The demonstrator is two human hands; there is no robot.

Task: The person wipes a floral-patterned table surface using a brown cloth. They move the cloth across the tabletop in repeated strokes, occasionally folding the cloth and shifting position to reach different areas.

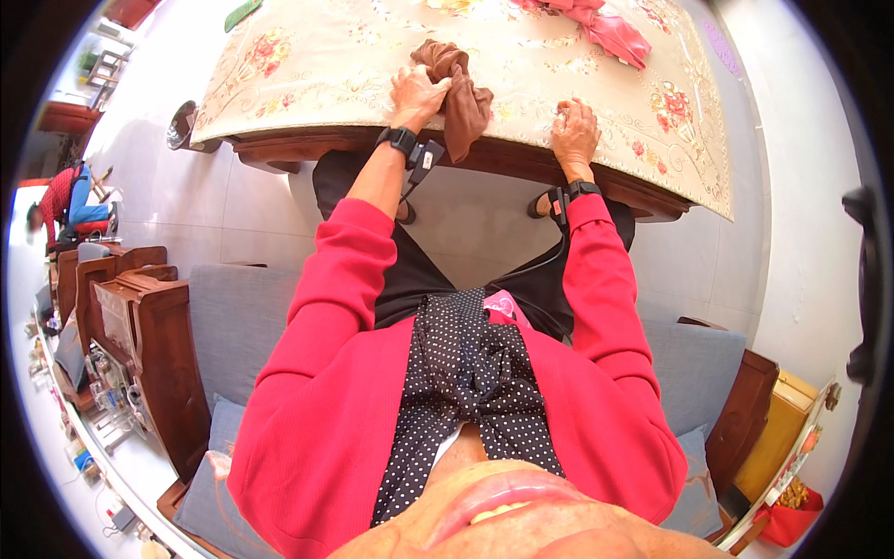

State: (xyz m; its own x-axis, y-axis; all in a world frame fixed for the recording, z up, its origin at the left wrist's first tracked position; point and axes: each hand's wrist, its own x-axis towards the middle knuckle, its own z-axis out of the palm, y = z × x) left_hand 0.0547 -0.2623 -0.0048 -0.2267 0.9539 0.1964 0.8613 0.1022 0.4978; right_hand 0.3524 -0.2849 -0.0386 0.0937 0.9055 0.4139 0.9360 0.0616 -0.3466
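Note:
A bunched, twisted brown cloth lies at the near edge of a table with a cream floral tablecloth; its lower end hangs over the edge. My left hand is at the cloth's left side, with the thumb on it; whether the fingers grip it cannot be told. Resting on the tablecloth to the right is my right hand, its fingers bent down and their tips partly hidden. Farther back on the table, toward the right, lies a knotted pink cloth.
A green object sits at the table's far left corner. Below the left corner stands a metal bin. A grey cushioned wooden sofa is around me. Far left, another person in a red top bends over. A white wall stands right.

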